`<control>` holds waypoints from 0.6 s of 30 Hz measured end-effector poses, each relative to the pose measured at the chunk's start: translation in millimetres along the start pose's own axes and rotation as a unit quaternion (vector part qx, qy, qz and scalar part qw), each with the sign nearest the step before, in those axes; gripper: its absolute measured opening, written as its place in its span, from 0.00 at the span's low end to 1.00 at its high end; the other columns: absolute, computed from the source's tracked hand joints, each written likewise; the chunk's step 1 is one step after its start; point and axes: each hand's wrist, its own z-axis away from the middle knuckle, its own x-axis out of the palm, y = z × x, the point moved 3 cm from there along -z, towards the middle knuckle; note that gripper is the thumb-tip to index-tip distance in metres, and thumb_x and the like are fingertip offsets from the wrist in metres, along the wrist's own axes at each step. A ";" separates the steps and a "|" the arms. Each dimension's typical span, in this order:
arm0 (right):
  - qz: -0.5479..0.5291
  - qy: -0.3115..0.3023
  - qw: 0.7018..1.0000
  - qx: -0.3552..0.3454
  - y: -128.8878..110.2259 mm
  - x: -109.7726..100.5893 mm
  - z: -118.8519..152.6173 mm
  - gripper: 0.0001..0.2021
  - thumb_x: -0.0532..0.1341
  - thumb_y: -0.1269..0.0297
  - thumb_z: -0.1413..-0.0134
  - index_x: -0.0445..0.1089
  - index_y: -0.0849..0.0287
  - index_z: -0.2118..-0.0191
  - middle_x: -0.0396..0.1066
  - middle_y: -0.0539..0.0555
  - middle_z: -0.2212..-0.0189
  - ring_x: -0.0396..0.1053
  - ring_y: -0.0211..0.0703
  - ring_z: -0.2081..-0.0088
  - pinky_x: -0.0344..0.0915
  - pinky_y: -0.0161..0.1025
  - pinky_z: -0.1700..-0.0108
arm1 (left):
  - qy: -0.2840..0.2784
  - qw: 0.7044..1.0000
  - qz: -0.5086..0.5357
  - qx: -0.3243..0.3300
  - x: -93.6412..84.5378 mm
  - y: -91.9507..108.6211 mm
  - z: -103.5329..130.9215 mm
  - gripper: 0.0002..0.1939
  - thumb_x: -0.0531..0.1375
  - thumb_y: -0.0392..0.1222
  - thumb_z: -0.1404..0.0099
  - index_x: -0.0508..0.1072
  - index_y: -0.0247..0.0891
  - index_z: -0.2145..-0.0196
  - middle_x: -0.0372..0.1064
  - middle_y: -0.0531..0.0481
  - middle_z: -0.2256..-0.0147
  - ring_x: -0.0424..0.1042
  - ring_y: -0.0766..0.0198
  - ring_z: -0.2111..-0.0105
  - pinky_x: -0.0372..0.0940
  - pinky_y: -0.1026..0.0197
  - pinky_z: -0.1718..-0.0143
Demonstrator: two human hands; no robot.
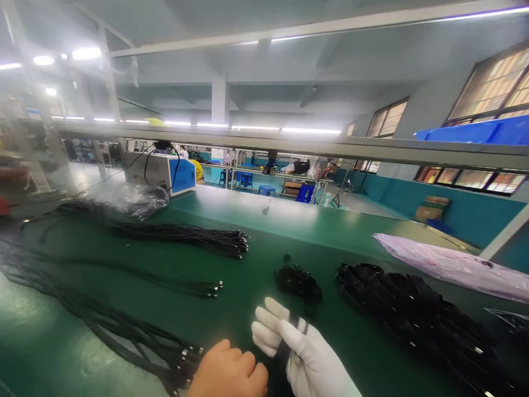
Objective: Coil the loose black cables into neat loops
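Observation:
My left hand (231, 370), bare, is closed in a fist at the bottom centre; what its fingers hold is hidden. Beside it my right hand (308, 353), in a white glove, has curled fingers with a black cable (282, 353) looped around them. Just left of my bare hand lie the metal-tipped ends of a loose bundle of black cables (136, 344). Beyond the gloved hand rests a small heap of black bands or loops (298, 282). A large pile of coiled black cables (407, 309) fills the bench to the right.
More straight black cables (185, 236) lie on the green bench (264, 242), with a thinner bunch (182, 284) nearer. Clear plastic (144, 201) and a blue-and-white machine (182, 173) stand back left. A pinkish plastic bag (450, 264) lies right. An overhead rail (268, 142) crosses the bench.

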 end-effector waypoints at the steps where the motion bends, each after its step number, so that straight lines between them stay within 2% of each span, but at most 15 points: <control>1: 0.017 0.001 1.000 0.004 -0.5 0.5 1.5 0.28 0.72 0.57 0.58 0.69 0.62 0.51 0.72 0.63 0.55 0.71 0.52 0.57 0.60 0.52 0.48 | 0.013 1.000 -0.014 0.023 -2.2 -0.2 -2.3 0.12 0.55 0.38 0.37 0.65 0.39 0.79 0.63 0.53 0.83 0.63 0.67 0.83 0.47 0.61 0.78; 3: 0.067 -0.019 0.997 0.025 -0.6 1.9 4.6 0.26 0.71 0.57 0.57 0.69 0.60 0.51 0.72 0.60 0.57 0.70 0.50 0.57 0.61 0.49 0.49 | 0.037 0.996 -0.043 0.062 -14.6 -1.7 -9.9 0.13 0.55 0.34 0.39 0.63 0.39 0.81 0.62 0.53 0.84 0.60 0.67 0.84 0.44 0.59 0.78; 5: 0.116 -0.065 0.990 0.053 0.3 4.8 7.9 0.22 0.69 0.57 0.55 0.71 0.60 0.54 0.72 0.59 0.61 0.68 0.49 0.58 0.62 0.46 0.53 | 0.031 0.994 -0.057 0.091 -34.8 -5.8 -20.9 0.12 0.55 0.33 0.40 0.63 0.39 0.80 0.64 0.53 0.82 0.61 0.66 0.82 0.45 0.58 0.77; 7: 0.142 -0.108 0.981 0.075 1.3 9.3 11.0 0.19 0.70 0.57 0.57 0.74 0.63 0.60 0.72 0.57 0.66 0.67 0.49 0.61 0.63 0.43 0.58 | -0.014 0.994 -0.033 0.106 -55.5 -13.3 -32.9 0.10 0.58 0.38 0.39 0.63 0.39 0.77 0.66 0.54 0.80 0.62 0.64 0.78 0.49 0.58 0.74; 9: 0.142 -0.140 0.976 0.087 1.2 15.7 13.5 0.17 0.71 0.58 0.59 0.75 0.66 0.65 0.68 0.55 0.71 0.65 0.44 0.67 0.63 0.41 0.62 | -0.075 0.991 0.026 0.105 -69.9 -22.0 -42.6 0.11 0.62 0.44 0.40 0.64 0.39 0.75 0.67 0.56 0.77 0.62 0.65 0.75 0.53 0.59 0.70; 12: 0.183 -0.194 0.956 0.119 1.9 25.9 15.6 0.11 0.69 0.65 0.59 0.74 0.68 0.69 0.62 0.50 0.76 0.58 0.34 0.74 0.58 0.34 0.68 | -0.133 0.982 0.093 0.098 -76.4 -29.8 -50.0 0.11 0.65 0.45 0.42 0.66 0.40 0.71 0.68 0.58 0.73 0.63 0.67 0.72 0.56 0.62 0.63; 15: 0.282 -0.182 0.935 0.113 4.9 24.6 13.2 0.02 0.63 0.73 0.59 0.72 0.68 0.76 0.63 0.51 0.79 0.60 0.35 0.74 0.53 0.31 0.72 | -0.129 0.979 0.102 0.120 -77.9 -29.0 -53.9 0.08 0.63 0.42 0.39 0.68 0.40 0.72 0.70 0.57 0.69 0.65 0.65 0.64 0.56 0.60 0.56; 17: 0.264 -0.177 0.939 0.130 10.9 17.8 11.7 0.05 0.61 0.73 0.59 0.73 0.69 0.74 0.68 0.54 0.77 0.64 0.38 0.71 0.55 0.32 0.70 | -0.144 0.977 0.117 0.108 -79.7 -29.5 -57.5 0.07 0.62 0.40 0.38 0.69 0.39 0.74 0.70 0.56 0.67 0.65 0.64 0.63 0.57 0.61 0.60; 18: 0.224 -0.183 0.945 0.154 15.1 13.6 11.7 0.08 0.60 0.71 0.59 0.74 0.70 0.71 0.69 0.55 0.77 0.65 0.38 0.71 0.56 0.32 0.69 | -0.167 0.971 0.149 0.081 -79.9 -31.3 -59.3 0.07 0.63 0.38 0.39 0.70 0.39 0.74 0.69 0.56 0.68 0.65 0.65 0.65 0.57 0.64 0.64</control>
